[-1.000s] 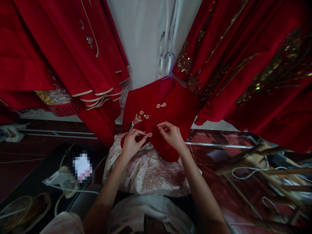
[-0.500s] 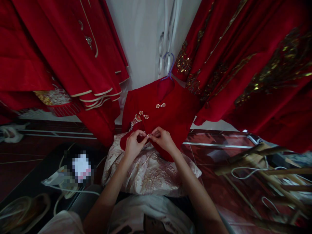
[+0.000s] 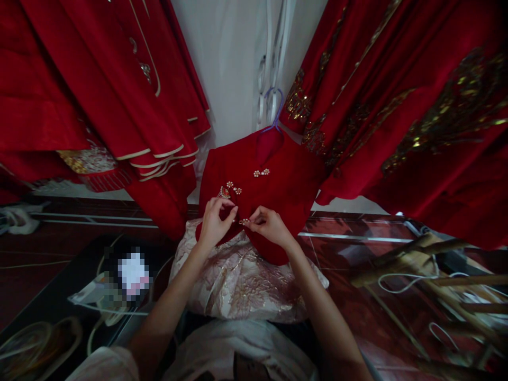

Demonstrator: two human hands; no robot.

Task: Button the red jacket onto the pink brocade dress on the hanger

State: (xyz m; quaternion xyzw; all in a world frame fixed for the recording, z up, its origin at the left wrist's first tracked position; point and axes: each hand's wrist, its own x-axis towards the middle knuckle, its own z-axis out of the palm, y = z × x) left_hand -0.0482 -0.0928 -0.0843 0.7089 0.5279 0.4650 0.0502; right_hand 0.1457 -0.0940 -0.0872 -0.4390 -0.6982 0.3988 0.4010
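A red jacket [image 3: 286, 196] on a purple hanger [image 3: 273, 108] lies spread in front of me, its lower edge over a pale, gold-patterned cloth [image 3: 242, 280]. My right hand [image 3: 270, 226] pinches a small beaded clasp [image 3: 243, 221] at the jacket's front edge. My left hand [image 3: 216, 219] is just left of that clasp, thumb and forefinger drawn close together; anything thin between them is too small to make out. Above it sit a beaded flower clasp [image 3: 234, 188] and a beaded ornament [image 3: 224, 192], partly covered by the fingers. Another flower clasp [image 3: 261, 173] is fastened higher up.
Red garments [image 3: 159, 106] hang on the left, and gold-sequinned red ones [image 3: 381, 106] on the right. A black surface [image 3: 51, 286] at lower left carries a plastic bag and cords. A bamboo rack [image 3: 413, 254] with a white cord stands at right, on red floor tiles.
My left hand has moved off the beaded clasp, up and to the left. My right hand stays at the clasp, which now shows more fully.
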